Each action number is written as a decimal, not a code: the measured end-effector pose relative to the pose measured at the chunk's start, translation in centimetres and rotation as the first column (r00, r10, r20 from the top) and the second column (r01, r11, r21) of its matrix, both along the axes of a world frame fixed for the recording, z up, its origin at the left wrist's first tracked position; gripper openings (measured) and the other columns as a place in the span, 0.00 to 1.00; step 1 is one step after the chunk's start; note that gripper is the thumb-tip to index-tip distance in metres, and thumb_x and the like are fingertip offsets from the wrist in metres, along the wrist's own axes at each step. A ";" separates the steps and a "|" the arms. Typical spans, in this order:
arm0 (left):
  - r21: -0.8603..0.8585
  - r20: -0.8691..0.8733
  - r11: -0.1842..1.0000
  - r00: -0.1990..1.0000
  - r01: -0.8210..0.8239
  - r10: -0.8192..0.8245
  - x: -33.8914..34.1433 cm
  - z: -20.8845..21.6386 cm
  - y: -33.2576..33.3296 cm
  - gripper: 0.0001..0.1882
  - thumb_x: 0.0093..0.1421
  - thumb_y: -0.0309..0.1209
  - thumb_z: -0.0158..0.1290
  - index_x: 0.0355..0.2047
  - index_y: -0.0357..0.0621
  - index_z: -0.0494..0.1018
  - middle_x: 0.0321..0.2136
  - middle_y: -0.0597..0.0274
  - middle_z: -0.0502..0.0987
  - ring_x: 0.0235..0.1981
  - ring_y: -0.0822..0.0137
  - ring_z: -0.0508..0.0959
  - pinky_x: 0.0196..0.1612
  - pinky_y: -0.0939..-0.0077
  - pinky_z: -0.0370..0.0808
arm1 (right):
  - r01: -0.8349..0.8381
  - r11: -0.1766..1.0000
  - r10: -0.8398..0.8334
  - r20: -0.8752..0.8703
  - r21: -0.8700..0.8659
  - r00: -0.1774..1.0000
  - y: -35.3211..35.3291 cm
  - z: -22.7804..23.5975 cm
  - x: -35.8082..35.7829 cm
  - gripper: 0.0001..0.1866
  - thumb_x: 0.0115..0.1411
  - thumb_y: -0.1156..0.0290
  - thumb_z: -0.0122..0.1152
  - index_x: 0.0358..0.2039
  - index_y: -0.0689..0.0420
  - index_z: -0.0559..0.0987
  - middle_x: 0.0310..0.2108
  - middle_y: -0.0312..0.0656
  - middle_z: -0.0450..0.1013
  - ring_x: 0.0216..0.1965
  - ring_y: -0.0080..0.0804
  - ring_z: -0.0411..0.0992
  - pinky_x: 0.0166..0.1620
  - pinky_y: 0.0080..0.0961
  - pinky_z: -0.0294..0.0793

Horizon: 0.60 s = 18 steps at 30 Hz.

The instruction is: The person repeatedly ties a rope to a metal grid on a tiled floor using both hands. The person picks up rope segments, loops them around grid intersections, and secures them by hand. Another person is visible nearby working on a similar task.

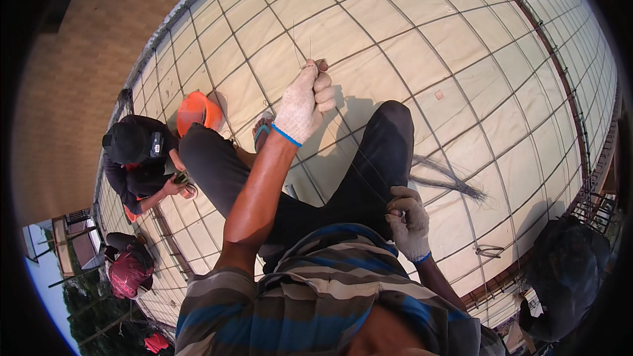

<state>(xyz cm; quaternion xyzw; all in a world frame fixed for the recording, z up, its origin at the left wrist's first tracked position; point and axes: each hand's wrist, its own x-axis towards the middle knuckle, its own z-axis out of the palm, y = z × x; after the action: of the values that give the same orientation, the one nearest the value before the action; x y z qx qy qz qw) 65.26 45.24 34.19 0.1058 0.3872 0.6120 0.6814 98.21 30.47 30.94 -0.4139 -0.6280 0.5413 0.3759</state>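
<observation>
My left hand (305,100), in a knitted white glove with a blue cuff, is raised ahead of me over the mesh. Its fingers are closed on thin wire (295,38), whose ends stick up past the fingertips. Beside my right knee, my right hand (409,222) is gloved too, with curled fingers. A fine strand seems to run down from the left hand to the right one. A bundle of cut wires (448,181) lies by my right knee. Under it stretches a grid of steel bars (455,79) over pale sheeting.
An orange bucket (198,112) stands left of my raised arm, near my sandalled foot (262,130). One person (135,151) crouches at the left, another (130,270) below, and a dark-clothed person (567,277) at the right. A small wire loop (489,250) rests on the mesh.
</observation>
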 end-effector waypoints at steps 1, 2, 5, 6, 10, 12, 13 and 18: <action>0.019 0.029 1.000 1.000 0.007 -0.007 -0.2 0.1 -0.1 0.16 0.82 0.47 0.44 0.48 0.47 0.70 0.25 0.74 0.57 0.23 0.78 0.55 0.24 0.80 0.53 | 0.005 1.000 -0.005 0.018 -0.009 1.000 0.0 -0.7 0.2 0.09 0.66 0.81 0.65 0.44 0.57 0.76 0.57 0.51 0.76 0.40 0.26 0.77 0.42 0.24 0.79; 0.039 0.059 0.999 0.998 0.014 -0.016 -0.5 0.3 0.0 0.16 0.82 0.47 0.45 0.47 0.47 0.70 0.25 0.74 0.57 0.23 0.78 0.55 0.24 0.80 0.52 | 0.066 0.996 -0.067 -0.015 -0.067 0.998 0.1 -1.0 0.1 0.08 0.67 0.81 0.64 0.45 0.58 0.76 0.57 0.51 0.75 0.41 0.26 0.77 0.43 0.25 0.79; 0.065 0.087 0.998 0.996 0.004 -0.009 -0.9 0.6 -0.2 0.16 0.82 0.46 0.45 0.47 0.47 0.70 0.25 0.74 0.57 0.23 0.77 0.56 0.25 0.80 0.54 | 0.205 0.943 -0.254 -0.170 -0.262 0.952 1.0 -2.3 0.3 0.06 0.73 0.79 0.57 0.48 0.60 0.75 0.62 0.52 0.72 0.51 0.30 0.79 0.56 0.29 0.80; 0.066 0.081 0.998 0.997 -0.005 -0.001 -0.9 0.7 -0.2 0.16 0.82 0.46 0.45 0.47 0.47 0.70 0.25 0.74 0.57 0.23 0.77 0.56 0.25 0.80 0.55 | 0.276 0.910 -0.360 -0.259 -0.309 0.896 1.7 -2.3 -0.1 0.06 0.74 0.78 0.57 0.49 0.61 0.74 0.64 0.53 0.71 0.55 0.31 0.77 0.59 0.31 0.79; 0.048 0.035 0.987 0.988 -0.150 0.149 0.8 1.2 -0.4 0.16 0.82 0.47 0.45 0.49 0.48 0.70 0.25 0.72 0.58 0.25 0.73 0.59 0.29 0.74 0.61 | 0.408 0.771 -0.627 -0.469 -0.489 0.622 6.4 -2.2 -1.4 0.10 0.77 0.73 0.56 0.54 0.62 0.71 0.69 0.57 0.66 0.67 0.39 0.71 0.70 0.39 0.74; 0.084 0.046 0.950 0.953 -0.302 0.299 2.8 1.6 -0.1 0.16 0.82 0.47 0.45 0.50 0.48 0.70 0.26 0.71 0.59 0.26 0.71 0.60 0.32 0.70 0.64 | 0.344 0.741 -0.664 -0.550 -0.577 0.507 8.3 -2.4 -1.2 0.13 0.78 0.70 0.56 0.56 0.63 0.70 0.71 0.58 0.65 0.70 0.43 0.69 0.73 0.43 0.72; 0.105 0.024 0.936 0.941 -0.337 0.336 3.4 1.6 0.0 0.16 0.82 0.46 0.45 0.51 0.48 0.70 0.25 0.71 0.58 0.26 0.70 0.60 0.32 0.69 0.64 | 0.267 0.733 -0.670 -0.597 -0.625 0.441 9.0 -2.7 -1.1 0.14 0.78 0.70 0.56 0.57 0.64 0.70 0.71 0.58 0.65 0.71 0.45 0.69 0.74 0.44 0.71; 0.293 -0.073 0.876 0.905 -0.383 0.420 3.3 1.0 0.8 0.15 0.82 0.44 0.44 0.52 0.46 0.68 0.25 0.70 0.57 0.26 0.71 0.59 0.32 0.70 0.62 | -0.097 0.670 -0.727 -0.677 -0.736 0.112 10.8 -4.3 -0.3 0.17 0.79 0.72 0.53 0.62 0.68 0.68 0.65 0.55 0.70 0.69 0.40 0.71 0.76 0.45 0.69</action>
<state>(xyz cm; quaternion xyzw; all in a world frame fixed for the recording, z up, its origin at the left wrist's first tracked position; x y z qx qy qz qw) 68.59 46.04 35.16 0.1565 0.3582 0.7788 0.4906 97.87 41.23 26.68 -0.2115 0.0910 0.7388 0.6334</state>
